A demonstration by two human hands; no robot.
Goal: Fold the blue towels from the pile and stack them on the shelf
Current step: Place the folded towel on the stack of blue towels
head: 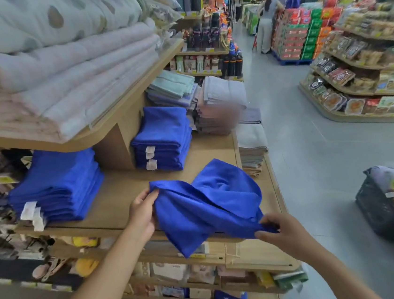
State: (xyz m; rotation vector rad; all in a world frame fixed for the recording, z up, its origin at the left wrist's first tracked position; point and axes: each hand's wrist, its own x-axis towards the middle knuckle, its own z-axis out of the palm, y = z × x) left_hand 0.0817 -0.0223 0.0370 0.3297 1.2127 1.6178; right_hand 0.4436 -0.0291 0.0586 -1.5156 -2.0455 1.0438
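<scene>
A loose blue towel (209, 204) lies rumpled on the wooden shelf (122, 194), hanging over its front edge. My left hand (142, 215) pinches the towel's left corner. My right hand (277, 230) grips its lower right corner, just off the shelf's front. Two stacks of folded blue towels stand on the same shelf: one at the left (58, 187), one farther back (162, 138), both with white tags facing me.
Thick folded blankets (59, 66) fill the upper shelf above. Pastel and grey towel stacks (222, 102) sit behind and to the right. A black crate (384, 204) with goods stands on the aisle floor at right. People stand far down the aisle.
</scene>
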